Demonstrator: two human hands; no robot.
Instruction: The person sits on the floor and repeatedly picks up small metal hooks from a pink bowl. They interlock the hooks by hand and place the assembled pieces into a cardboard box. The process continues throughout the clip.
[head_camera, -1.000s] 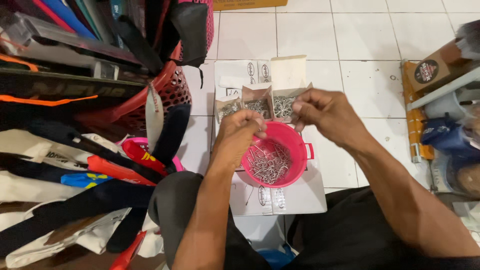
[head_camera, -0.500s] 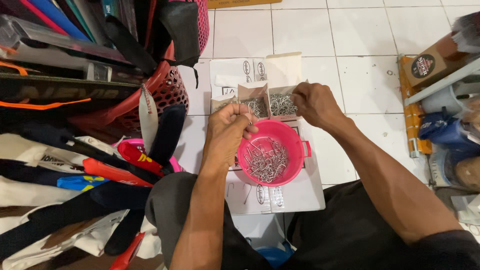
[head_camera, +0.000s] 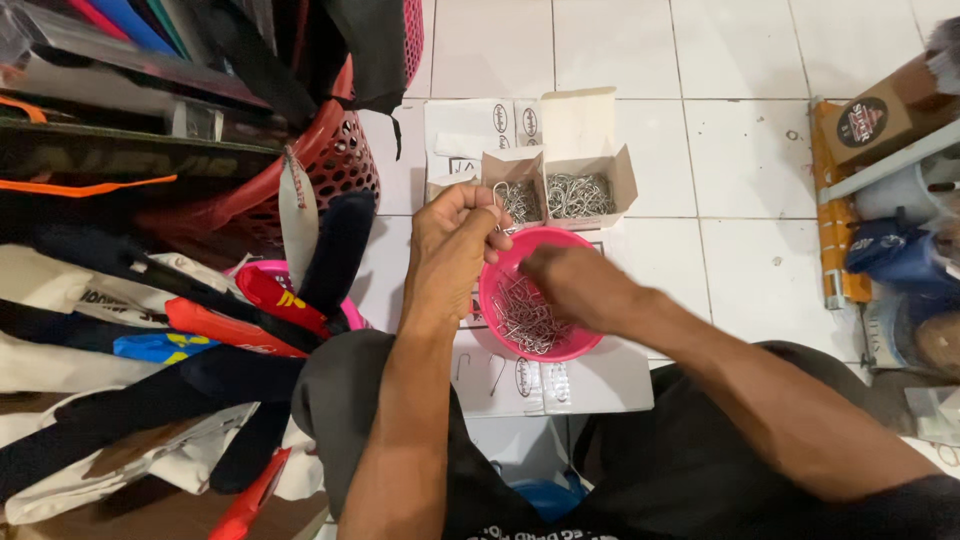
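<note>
1. My left hand (head_camera: 455, 240) pinched a wire hook (head_camera: 497, 190), fingertips closed, just above the pink bowl (head_camera: 540, 295).
2. My right hand (head_camera: 565, 280) reached into the bowl beneath its fingers (grip blurred, cannot tell); next I judged a careful single pick.

red mesh basket (head_camera: 345, 160) | cloth straps (head_camera: 150, 330) | brown carton (head_camera: 880, 115) | tiled floor (head_camera: 740, 60)

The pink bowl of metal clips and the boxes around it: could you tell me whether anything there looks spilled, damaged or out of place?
Nothing looks spilled. The clips sit inside the pink bowl and the open cardboard box. The bowl rests on flattened white boxes rather than the floor. The right hand is blurred over the bowl; the left hand pinches a clip.
</note>
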